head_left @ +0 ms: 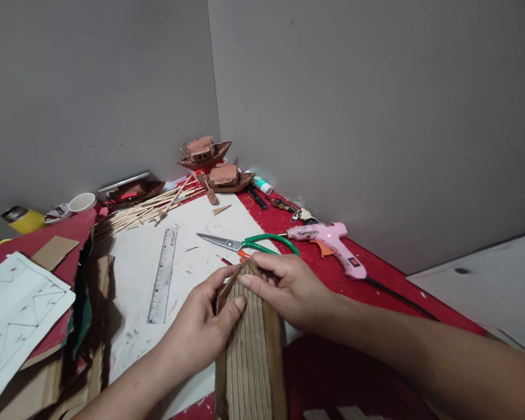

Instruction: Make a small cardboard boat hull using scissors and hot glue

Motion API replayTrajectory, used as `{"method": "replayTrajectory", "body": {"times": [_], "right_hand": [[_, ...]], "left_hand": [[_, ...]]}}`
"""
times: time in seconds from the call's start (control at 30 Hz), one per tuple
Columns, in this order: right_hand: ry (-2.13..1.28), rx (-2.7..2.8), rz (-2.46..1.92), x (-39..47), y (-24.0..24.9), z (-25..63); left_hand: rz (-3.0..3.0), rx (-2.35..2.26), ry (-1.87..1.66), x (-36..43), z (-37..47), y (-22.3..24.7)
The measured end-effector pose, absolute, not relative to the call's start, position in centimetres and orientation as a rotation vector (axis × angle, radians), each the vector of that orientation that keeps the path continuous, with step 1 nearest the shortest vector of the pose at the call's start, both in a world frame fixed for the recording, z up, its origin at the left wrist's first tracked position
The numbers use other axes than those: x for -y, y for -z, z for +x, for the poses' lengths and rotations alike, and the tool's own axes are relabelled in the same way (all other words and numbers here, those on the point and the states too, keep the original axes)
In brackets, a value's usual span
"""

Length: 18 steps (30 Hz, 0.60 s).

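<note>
A cardboard boat hull (249,356), lined with narrow ridged strips and with raised side walls, lies lengthwise before me, its pointed end facing away. My left hand (214,321) grips the left wall near the point, thumb pressed on the inside. On the other side, my right hand (284,286) pinches the tip and right wall between thumb and fingers. Just beyond my fingers are green-handled scissors (227,241), lying partly opened, and a pencil (223,259). Fingers hide part of the hull's tip.
A pink glue gun (339,248) with its switch lit lies on the red table at right, its cord trailing off. A clear ruler (163,274) rests on white board. Wooden sticks (144,213) and small model boats (225,176) stand behind. Stacked cardboard (87,315) and a drawing (21,321) fill the left.
</note>
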State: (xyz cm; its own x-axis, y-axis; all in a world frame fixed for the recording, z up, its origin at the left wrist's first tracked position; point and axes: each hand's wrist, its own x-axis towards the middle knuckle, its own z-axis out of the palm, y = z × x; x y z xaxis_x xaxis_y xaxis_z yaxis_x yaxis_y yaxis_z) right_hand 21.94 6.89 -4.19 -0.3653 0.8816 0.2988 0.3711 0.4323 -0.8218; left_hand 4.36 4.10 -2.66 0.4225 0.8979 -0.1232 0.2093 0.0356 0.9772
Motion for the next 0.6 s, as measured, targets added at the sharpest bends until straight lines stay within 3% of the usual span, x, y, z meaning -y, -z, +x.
{"method": "replayTrajectory", "body": {"times": [0.23, 0.6], "right_hand": [[-0.682, 1.955, -0.99, -6.8, 4.7, 21.8], [-0.99, 2.033, -1.073, -6.2, 3.8, 21.9]], "left_hand": [[1.352, -0.978, -0.553, -4.0, 4.3, 2.3], [1.249, -0.995, -0.624, -4.0, 4.3, 2.5]]}}
